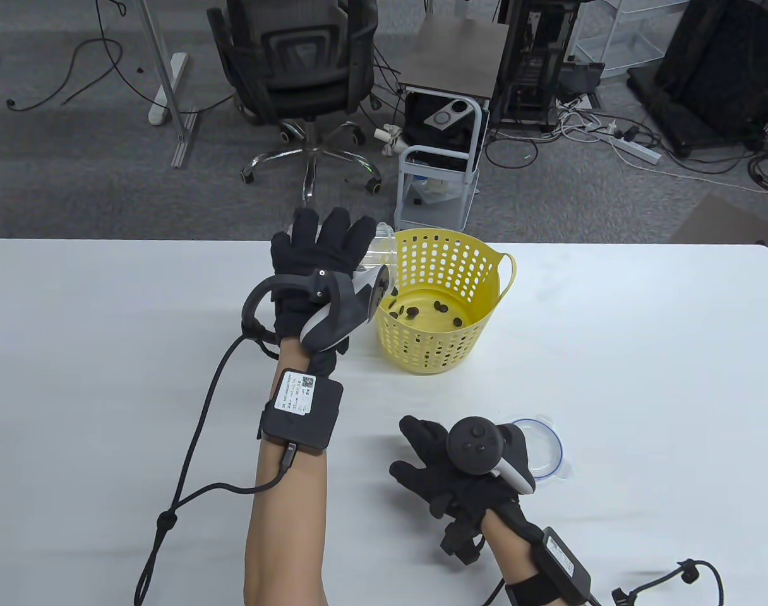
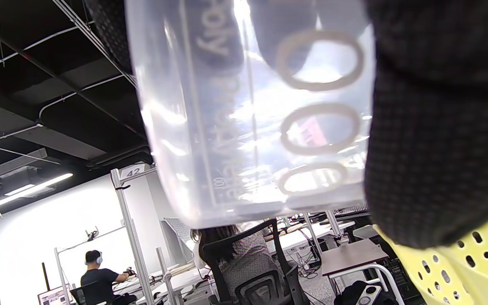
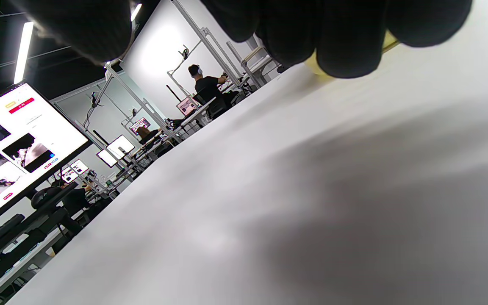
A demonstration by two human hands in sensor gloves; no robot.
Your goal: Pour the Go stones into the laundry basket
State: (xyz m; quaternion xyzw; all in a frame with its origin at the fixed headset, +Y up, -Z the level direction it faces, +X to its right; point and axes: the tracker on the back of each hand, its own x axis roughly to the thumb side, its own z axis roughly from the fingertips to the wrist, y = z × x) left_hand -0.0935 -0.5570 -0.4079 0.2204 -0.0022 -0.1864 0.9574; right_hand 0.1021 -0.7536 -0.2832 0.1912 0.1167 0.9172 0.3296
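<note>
A yellow perforated laundry basket (image 1: 460,265) stands on the white table near its far edge. Several dark Go stones (image 1: 415,310) lie on its bottom. My left hand (image 1: 324,252) grips a clear plastic container (image 1: 379,251), tipped over the basket's left rim. In the left wrist view the container (image 2: 252,110) fills the frame and looks empty, with the basket's wall (image 2: 472,262) at the lower right. My right hand (image 1: 434,467) rests on the table near the front, fingers spread, holding nothing. Its fingers (image 3: 337,38) show in the right wrist view.
A clear round lid with a blue rim (image 1: 545,445) lies on the table just right of my right hand. Behind the table stand an office chair (image 1: 302,69) and a small white cart (image 1: 441,151). A cable (image 1: 188,454) trails from my left wrist.
</note>
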